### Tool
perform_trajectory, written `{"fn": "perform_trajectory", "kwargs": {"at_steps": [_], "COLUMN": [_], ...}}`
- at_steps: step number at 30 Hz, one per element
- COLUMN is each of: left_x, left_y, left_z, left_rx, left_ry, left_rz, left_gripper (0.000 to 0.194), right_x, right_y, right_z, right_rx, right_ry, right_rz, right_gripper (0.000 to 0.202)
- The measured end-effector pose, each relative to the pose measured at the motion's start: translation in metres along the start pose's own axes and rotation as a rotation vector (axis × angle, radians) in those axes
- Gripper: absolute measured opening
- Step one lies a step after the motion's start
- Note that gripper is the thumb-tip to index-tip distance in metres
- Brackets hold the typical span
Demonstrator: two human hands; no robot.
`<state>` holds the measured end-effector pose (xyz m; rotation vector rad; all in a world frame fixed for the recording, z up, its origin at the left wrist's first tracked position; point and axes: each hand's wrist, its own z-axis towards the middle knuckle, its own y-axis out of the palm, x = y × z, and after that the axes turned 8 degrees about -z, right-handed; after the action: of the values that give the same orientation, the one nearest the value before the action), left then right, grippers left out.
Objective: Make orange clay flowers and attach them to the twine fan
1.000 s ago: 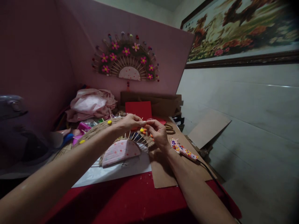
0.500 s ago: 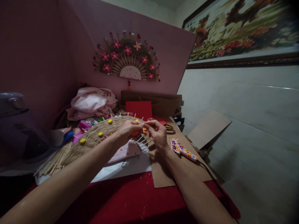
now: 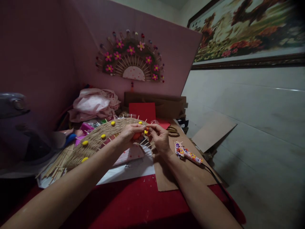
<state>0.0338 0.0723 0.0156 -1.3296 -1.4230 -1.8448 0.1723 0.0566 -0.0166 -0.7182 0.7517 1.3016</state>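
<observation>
My left hand point(image 3: 133, 133) is closed, with a lump of orange modelling clay point(image 3: 136, 136) showing under its fingers. Against its fingertips, my right hand point(image 3: 160, 138) pinches a small orange bit of the same clay. Both hands hover over the right part of a fan-shaped craft piece point(image 3: 92, 140) wrapped in brown twine, with thin sticks along its edges. Several yellow clay discs point(image 3: 103, 136) dot the twine band. Beside the fingertips, a yellow centre with orange petals point(image 3: 145, 131) partly shows. A pink dotted half-round base point(image 3: 131, 152) lies below.
Right of my hands, a flower-patterned glue gun point(image 3: 188, 153) with a black cord lies on cardboard point(image 3: 166, 178). Scissors point(image 3: 173, 131) lie behind it. Bundled sticks point(image 3: 56, 167) are at left. Red card point(image 3: 142, 111) and pink cloth point(image 3: 95, 103) stand behind. A finished flowered fan point(image 3: 131, 60) hangs on the backboard.
Both hands stay together over the fan, with small shifts of the fingers. The yellow flower centre by the fingertips now shows more. The view has shifted slightly.
</observation>
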Motion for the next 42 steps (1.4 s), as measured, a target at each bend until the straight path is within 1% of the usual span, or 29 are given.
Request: {"fn": "perform_trajectory", "kwargs": {"at_steps": [5, 9, 11, 13, 17, 19, 22, 24, 26, 28, 30, 33, 38, 42], "left_x": [-0.003, -0.004, -0.004, -0.005, -0.007, -0.008, -0.008, -0.009, -0.009, -0.009, -0.009, -0.008, -0.009, -0.011], "left_y": [-0.002, 0.0, 0.002, 0.004, 0.005, 0.003, -0.001, -0.004, -0.006, -0.006, -0.006, -0.005, -0.005, -0.008], "left_z": [0.002, -0.003, -0.007, -0.011, -0.017, -0.018, -0.017, -0.017, -0.017, -0.018, -0.019, -0.021, -0.023, -0.022], "left_rx": [-0.022, 0.042, 0.046, 0.003, -0.061, -0.05, -0.018, -0.007, -0.004, 0.0, 0.003, 0.01, -0.005, -0.033], "left_ry": [0.066, 0.113, 0.095, 0.056, 0.018, 0.005, 0.001, 0.016, 0.025, 0.025, 0.022, 0.027, 0.028, 0.074], "left_rz": [0.014, 0.042, 0.067, 0.069, -0.018, -0.048, -0.058, -0.063, -0.067, -0.061, -0.05, -0.051, -0.025, -0.007], "left_gripper": [0.023, 0.025, 0.028, 0.03, 0.026, 0.024, 0.026, 0.025, 0.025, 0.026, 0.026, 0.026, 0.026, 0.027], "right_x": [-0.009, -0.011, -0.012, -0.012, -0.01, -0.008, -0.007, -0.007, -0.007, -0.007, -0.007, -0.009, -0.013, -0.01], "right_y": [0.002, 0.001, 0.001, 0.002, 0.002, 0.001, -0.001, -0.001, -0.001, 0.0, 0.001, 0.002, 0.002, 0.004], "right_z": [0.0, -0.001, -0.001, -0.001, -0.001, -0.002, -0.007, -0.01, -0.013, -0.014, -0.014, -0.013, -0.01, -0.01], "right_rx": [-0.027, -0.009, 0.002, 0.01, 0.007, 0.022, 0.037, -0.006, -0.039, -0.022, -0.017, -0.055, -0.016, -0.011], "right_ry": [0.08, 0.142, 0.142, 0.113, 0.067, 0.004, -0.206, -0.318, -0.358, -0.368, -0.37, -0.352, -0.276, -0.219], "right_rz": [0.099, 0.158, 0.164, 0.153, 0.078, -0.016, -0.245, -0.39, -0.457, -0.452, -0.426, -0.382, -0.299, -0.256], "right_gripper": [0.015, 0.017, 0.018, 0.016, 0.015, 0.017, 0.03, 0.041, 0.047, 0.048, 0.046, 0.038, 0.02, 0.01]}}
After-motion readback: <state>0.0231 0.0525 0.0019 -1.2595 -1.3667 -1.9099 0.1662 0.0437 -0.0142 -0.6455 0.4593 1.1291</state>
